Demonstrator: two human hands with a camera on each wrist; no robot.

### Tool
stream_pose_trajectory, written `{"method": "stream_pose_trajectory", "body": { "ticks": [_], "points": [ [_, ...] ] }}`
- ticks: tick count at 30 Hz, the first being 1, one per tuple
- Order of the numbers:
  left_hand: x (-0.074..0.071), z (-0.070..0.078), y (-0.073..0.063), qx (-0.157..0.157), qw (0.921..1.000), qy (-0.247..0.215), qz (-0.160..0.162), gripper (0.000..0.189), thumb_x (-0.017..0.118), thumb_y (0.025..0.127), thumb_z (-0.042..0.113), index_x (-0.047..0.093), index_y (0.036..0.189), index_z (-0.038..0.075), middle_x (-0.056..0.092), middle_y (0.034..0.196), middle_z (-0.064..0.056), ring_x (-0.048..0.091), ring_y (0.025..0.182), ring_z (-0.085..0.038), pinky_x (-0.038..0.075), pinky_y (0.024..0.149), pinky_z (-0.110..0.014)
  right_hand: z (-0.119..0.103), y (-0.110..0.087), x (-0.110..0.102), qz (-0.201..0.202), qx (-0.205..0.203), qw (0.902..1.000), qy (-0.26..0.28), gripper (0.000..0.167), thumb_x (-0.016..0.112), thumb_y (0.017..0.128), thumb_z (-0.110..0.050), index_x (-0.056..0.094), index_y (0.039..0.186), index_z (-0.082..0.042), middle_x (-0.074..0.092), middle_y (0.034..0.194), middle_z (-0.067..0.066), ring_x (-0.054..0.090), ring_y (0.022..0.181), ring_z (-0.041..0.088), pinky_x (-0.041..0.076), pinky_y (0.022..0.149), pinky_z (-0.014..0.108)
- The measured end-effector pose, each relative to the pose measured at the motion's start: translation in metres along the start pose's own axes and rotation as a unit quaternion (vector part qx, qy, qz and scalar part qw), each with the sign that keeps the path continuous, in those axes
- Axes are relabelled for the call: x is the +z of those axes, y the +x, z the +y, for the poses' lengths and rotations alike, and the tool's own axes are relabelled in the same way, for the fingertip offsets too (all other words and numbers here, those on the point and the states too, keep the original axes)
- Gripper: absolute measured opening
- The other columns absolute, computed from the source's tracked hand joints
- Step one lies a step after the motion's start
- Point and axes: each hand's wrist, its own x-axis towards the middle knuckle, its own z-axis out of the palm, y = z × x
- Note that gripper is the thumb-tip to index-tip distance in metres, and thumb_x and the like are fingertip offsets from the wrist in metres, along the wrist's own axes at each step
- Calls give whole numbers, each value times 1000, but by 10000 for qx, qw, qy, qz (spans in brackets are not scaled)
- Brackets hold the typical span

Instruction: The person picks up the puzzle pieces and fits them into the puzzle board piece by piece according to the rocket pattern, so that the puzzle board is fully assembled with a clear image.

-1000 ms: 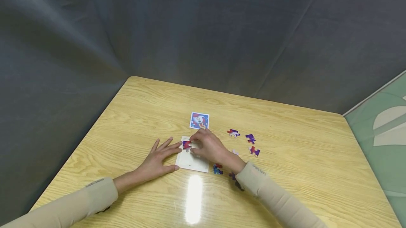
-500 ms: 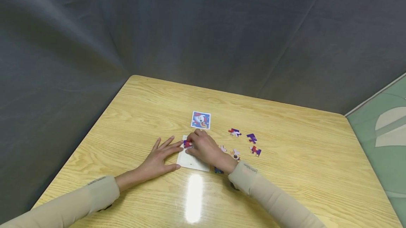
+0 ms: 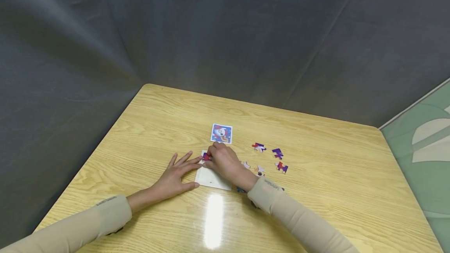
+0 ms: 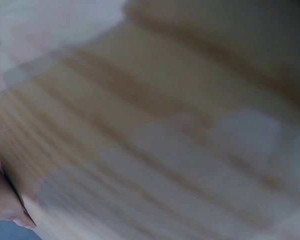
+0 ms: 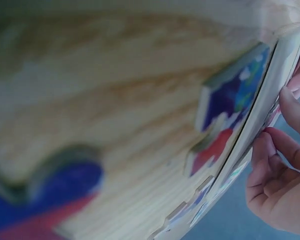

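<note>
A white puzzle tray [image 3: 213, 182] lies on the wooden table. Near its top left corner a purple and red puzzle piece [image 3: 205, 157] shows, partly covered by my right hand [image 3: 226, 163]. The right thumb and curled fingers pinch this piece from its right side. In the right wrist view, the right fingertips [image 5: 265, 137] meet close over the tray's face. My left hand [image 3: 172, 176] lies on the table with fingers spread, their tips at the tray's left edge. Mostly blurred wood grain fills the left wrist view.
Behind the tray lies a square picture card [image 3: 221, 133] with a rocket. To the right are several loose pieces, including a red and white piece [image 3: 259, 147], a purple piece [image 3: 277, 153] and a red and purple piece [image 3: 281, 167]. My right forearm overlaps others. A dark curtain [image 3: 225, 42] hangs behind.
My right hand has shifted slightly left across the tray, covering more of the purple and red puzzle piece. The loose pieces behind the wrist show more. My left hand stays in place.
</note>
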Motion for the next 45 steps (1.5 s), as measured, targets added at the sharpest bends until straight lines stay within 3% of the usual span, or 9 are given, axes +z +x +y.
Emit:
{"method": "stream_pose_trajectory", "body": {
  "ticks": [7, 14, 22, 30, 34, 38, 41, 45],
  "points": [
    [2, 1, 0, 3, 9998, -185, -35, 47, 69, 87, 35, 62, 124, 8, 42, 149, -4, 23, 143, -37, -2, 111, -66, 2, -4, 0, 24, -5, 10000, -9, 34, 76, 83, -31, 70, 102, -4, 62, 88, 2, 58, 76, 13, 52, 66, 25],
    [1, 3, 0, 32, 10000, -66, -64, 44, 66, 90, 33, 62, 124, 7, 41, 150, -4, 22, 143, -36, -2, 111, -66, 3, -7, -2, 225, -164, 9996, -99, 28, 75, 85, -25, 72, 105, -7, 61, 88, 0, 56, 74, 12, 50, 63, 24],
    [-2, 1, 1, 101, 9999, 23, -127, 42, 67, 89, 32, 62, 123, 8, 40, 150, -3, 22, 143, -36, -1, 111, -66, -2, -6, -5, -124, -206, 9976, -642, 22, 70, 89, -27, 75, 104, -11, 61, 88, 0, 57, 76, 14, 50, 66, 29],
    [-4, -1, 3, 233, 9993, 158, -235, 44, 66, 90, 33, 61, 126, 7, 39, 151, -3, 22, 143, -35, 1, 112, -65, 6, -9, -12, -82, -531, 9986, 14, 22, 70, 90, -18, 73, 108, -8, 63, 92, 2, 56, 79, 13, 50, 67, 26],
    [0, -4, 5, 360, 9983, 398, -214, 47, 64, 91, 37, 59, 129, 10, 39, 152, -2, 22, 144, -33, 3, 113, -63, 35, -28, -35, 394, -401, 9980, 295, 22, 71, 87, -13, 72, 107, -4, 66, 98, 6, 60, 86, 18, 54, 73, 30],
    [3, -6, 3, 508, 9969, 596, -40, 57, 65, 89, 42, 52, 135, 11, 33, 155, -4, 22, 144, -34, 5, 113, -63, 86, -56, -60, 1046, 210, 9924, 621, 24, 72, 84, -3, 70, 108, 1, 68, 100, 12, 62, 87, 26, 55, 73, 38],
    [4, -6, 1, 491, 9957, 791, -29, 70, 63, 89, 47, 42, 144, 10, 24, 158, -7, 16, 145, -34, 5, 113, -63, 122, -79, -69, 1032, 642, 9897, 751, 29, 72, 85, -2, 68, 113, 3, 68, 105, 16, 63, 92, 32, 51, 83, 49],
    [0, -3, 0, 236, 9933, 1108, -238, 76, 56, 92, 53, 33, 150, 9, 19, 160, -5, 11, 147, -31, 3, 115, -59, 144, -93, -65, 438, 1054, 9915, 620, 43, 73, 87, -19, 63, 123, 1, 62, 120, 19, 56, 105, 37, 42, 92, 56]
  ]
}}
